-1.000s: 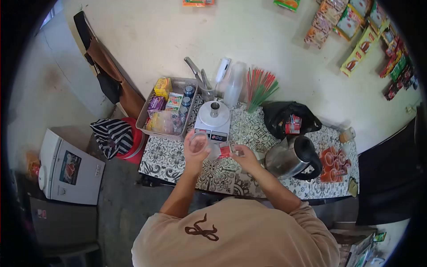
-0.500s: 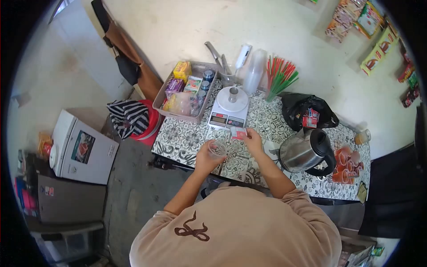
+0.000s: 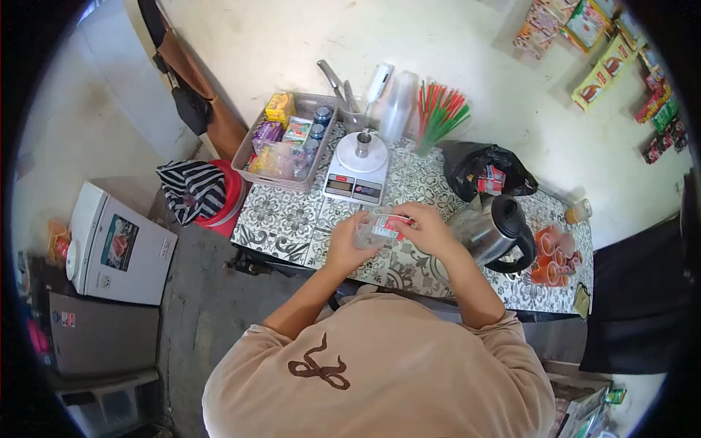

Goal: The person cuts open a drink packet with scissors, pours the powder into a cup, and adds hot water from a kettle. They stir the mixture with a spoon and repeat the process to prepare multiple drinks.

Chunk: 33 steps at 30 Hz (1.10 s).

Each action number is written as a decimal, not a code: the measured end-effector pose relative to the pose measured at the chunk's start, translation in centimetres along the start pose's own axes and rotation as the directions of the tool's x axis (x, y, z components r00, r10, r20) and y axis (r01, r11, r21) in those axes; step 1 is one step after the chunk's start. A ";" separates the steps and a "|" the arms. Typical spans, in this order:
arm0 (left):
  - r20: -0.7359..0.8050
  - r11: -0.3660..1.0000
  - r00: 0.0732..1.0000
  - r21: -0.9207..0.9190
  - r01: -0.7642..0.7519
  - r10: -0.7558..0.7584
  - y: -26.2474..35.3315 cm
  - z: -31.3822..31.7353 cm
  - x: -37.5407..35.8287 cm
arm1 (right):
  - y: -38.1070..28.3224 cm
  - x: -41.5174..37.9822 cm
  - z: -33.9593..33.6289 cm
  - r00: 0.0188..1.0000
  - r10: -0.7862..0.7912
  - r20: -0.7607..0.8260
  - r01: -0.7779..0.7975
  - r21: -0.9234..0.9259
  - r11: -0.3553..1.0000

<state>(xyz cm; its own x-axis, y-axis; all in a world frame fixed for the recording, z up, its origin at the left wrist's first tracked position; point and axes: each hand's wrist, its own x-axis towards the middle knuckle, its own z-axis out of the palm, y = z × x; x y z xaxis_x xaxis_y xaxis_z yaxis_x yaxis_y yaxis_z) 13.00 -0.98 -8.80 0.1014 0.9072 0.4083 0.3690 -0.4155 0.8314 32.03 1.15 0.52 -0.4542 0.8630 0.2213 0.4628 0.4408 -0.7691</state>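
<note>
My left hand (image 3: 350, 244) is wrapped round a clear plastic cup (image 3: 371, 232) over the front of the patterned table (image 3: 281, 232). In my right hand (image 3: 429, 228) is a small red and white sachet (image 3: 392, 225), pinched and tilted at the cup's mouth. Whether anything is leaving the sachet is too small to tell. Just behind my hands stands a white kitchen scale (image 3: 355, 188), with a small metal cup (image 3: 363, 144) on its round plate. A steel electric kettle (image 3: 482, 232) is close to my right forearm.
Behind the scale are a basket (image 3: 244, 174) of packets and jars, stacked plastic cups (image 3: 399, 109) and red and green straws (image 3: 442, 117). A black plastic bag (image 3: 458, 169) holds more sachets. Several orange-red cups (image 3: 544, 274) and a small jar (image 3: 578, 212) sit at the right.
My right hand has brought the sachet left, from beside the cup to over its mouth. The cup stays in my left hand. The whole view has shifted slightly.
</note>
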 end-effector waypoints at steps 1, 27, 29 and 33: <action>0.008 1.000 1.000 0.006 -0.028 0.028 0.6 0.2 0.2 | -0.5 -0.2 -0.5 0.998 -0.052 0.019 0.054 -0.095 0.994; -0.192 0.993 0.977 -0.084 0.079 -0.094 -4.1 1.9 0.0 | 7.9 -2.2 5.5 0.852 0.443 -0.279 -0.148 0.683 0.715; -0.175 0.982 0.978 -0.173 0.083 -0.113 -6.9 2.7 -0.1 | 9.7 -2.8 6.0 0.848 0.462 -0.259 -0.144 0.725 0.673; -0.333 0.985 0.941 -0.174 0.009 -0.067 -6.8 2.3 -1.4 | 8.8 -3.5 6.3 0.790 0.505 -0.349 -0.099 0.739 0.666</action>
<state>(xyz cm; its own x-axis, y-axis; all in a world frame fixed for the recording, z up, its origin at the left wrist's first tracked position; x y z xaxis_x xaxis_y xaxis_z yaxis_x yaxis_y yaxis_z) 12.51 0.78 -15.92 -0.2368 0.8591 0.4537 0.2033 -0.4129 0.8878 32.88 0.41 -10.85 0.1402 0.9901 -0.0043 -0.2095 0.0255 -0.9775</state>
